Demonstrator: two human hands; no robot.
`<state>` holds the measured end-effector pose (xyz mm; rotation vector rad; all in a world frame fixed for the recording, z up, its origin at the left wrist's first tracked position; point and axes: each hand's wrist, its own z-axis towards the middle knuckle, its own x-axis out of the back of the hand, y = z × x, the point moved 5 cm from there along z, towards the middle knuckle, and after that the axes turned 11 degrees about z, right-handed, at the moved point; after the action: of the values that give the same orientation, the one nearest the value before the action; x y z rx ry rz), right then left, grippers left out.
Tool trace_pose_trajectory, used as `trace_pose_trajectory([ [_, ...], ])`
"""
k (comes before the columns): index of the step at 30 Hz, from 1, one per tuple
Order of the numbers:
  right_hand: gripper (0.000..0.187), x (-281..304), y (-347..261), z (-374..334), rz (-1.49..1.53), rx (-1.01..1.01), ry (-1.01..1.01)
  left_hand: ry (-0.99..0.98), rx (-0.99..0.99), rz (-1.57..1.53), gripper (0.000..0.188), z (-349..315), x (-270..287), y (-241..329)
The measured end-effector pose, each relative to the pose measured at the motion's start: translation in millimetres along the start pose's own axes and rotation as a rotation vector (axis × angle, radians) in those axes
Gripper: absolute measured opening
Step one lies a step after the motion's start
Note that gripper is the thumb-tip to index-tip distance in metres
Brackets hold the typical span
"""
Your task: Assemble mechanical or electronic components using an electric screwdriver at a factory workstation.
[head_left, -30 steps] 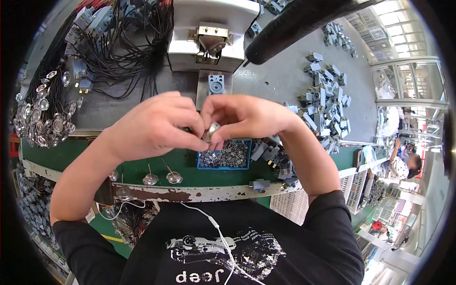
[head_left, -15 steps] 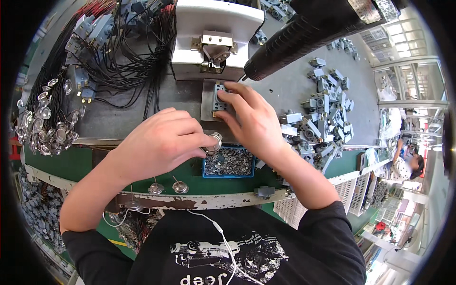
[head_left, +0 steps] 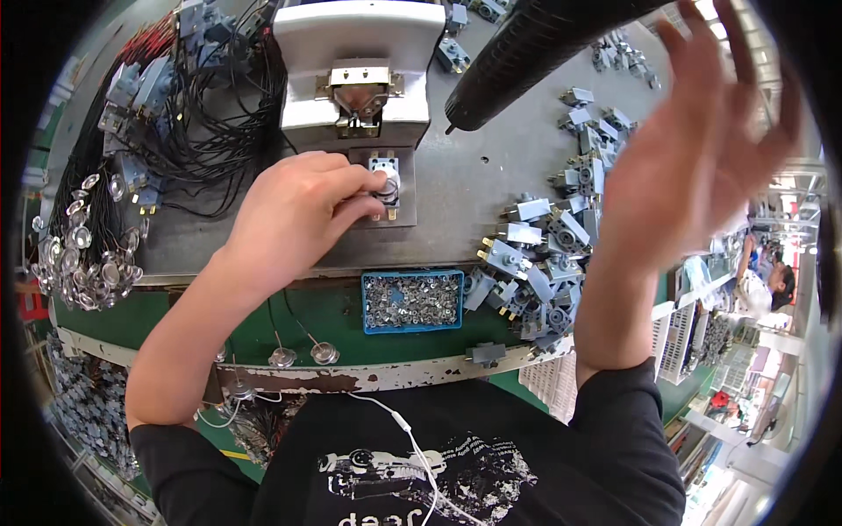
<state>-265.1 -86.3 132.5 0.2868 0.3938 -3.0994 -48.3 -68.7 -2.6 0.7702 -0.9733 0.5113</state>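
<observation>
The person's left hand (head_left: 298, 202) comes from the lower left, with the wrist bent a little and the back of the hand turned up. Its thumb and forefinger are closed in a pinch on a round metal part (head_left: 389, 187), which is at the top of a grey block (head_left: 392, 164). This block lies on a metal plate (head_left: 406, 211), in front of the whitish machine (head_left: 299, 86). The other left fingers are curled toward the palm.

The right hand (head_left: 697, 145) is lifted high at the right side, its forearm nearly vertical in the view. The hand is blurred, but the fingers are spread apart and grasp nothing that can be seen. The black screwdriver (head_left: 513, 66) is to the left of this hand, well apart from it.

On the green surface near the person stands a blue tray (head_left: 410, 330), filled with many small metal pieces (head_left: 425, 303); a small patch of blue shows among them. Just right of the tray is a heap of grey blocks (head_left: 526, 285). Below the table edge stands a white crate (head_left: 545, 384) with slatted walls; its content is too unclear to tell.
</observation>
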Motion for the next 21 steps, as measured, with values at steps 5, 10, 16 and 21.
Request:
trace_pose_trajectory([
  [5, 0.055, -32, 40, -9, -0.047, -0.885, -0.135, -0.139, 0.106, -0.047, 0.016, 7, -1, -10],
  [10, 0.05, -41, 59, -24, 0.028, -0.762, -0.097, -0.097, 0.079, -0.017, 0.016, 6, -3, -5],
  [16, 0.049, -61, 65, -31, 0.195, -0.669, -0.05, -0.099, 0.052, 0.025, 0.017, 5, -1, -5],
  [21, 0.049, -86, 66, -24, 0.348, -0.57, -0.039, -0.125, 0.057, 0.017, 0.018, 5, -2, -3],
])
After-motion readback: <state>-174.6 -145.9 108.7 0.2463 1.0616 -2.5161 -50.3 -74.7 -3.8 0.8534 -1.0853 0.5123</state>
